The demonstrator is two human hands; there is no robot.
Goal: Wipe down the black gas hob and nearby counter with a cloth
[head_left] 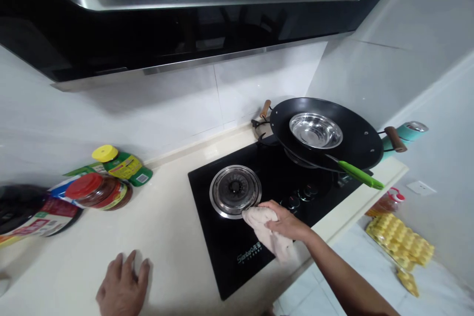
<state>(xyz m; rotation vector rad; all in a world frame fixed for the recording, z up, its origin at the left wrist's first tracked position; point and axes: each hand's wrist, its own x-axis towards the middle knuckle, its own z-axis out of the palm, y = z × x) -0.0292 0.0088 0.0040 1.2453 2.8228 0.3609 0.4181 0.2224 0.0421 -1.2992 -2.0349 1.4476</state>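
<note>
My right hand grips a pale, crumpled cloth against the black glass gas stove. The cloth touches the near edge of the left burner, a round metal ring with a dark centre. Part of the cloth hangs toward the counter's front edge, slightly blurred. My left hand rests on the cream countertop to the left of the stove, fingers spread and holding nothing.
A black wok holding a steel bowl covers the right burner; a green handle juts forward from it. Jars and bottles stand at the left. The range hood hangs overhead. Yellow egg trays lie on the floor.
</note>
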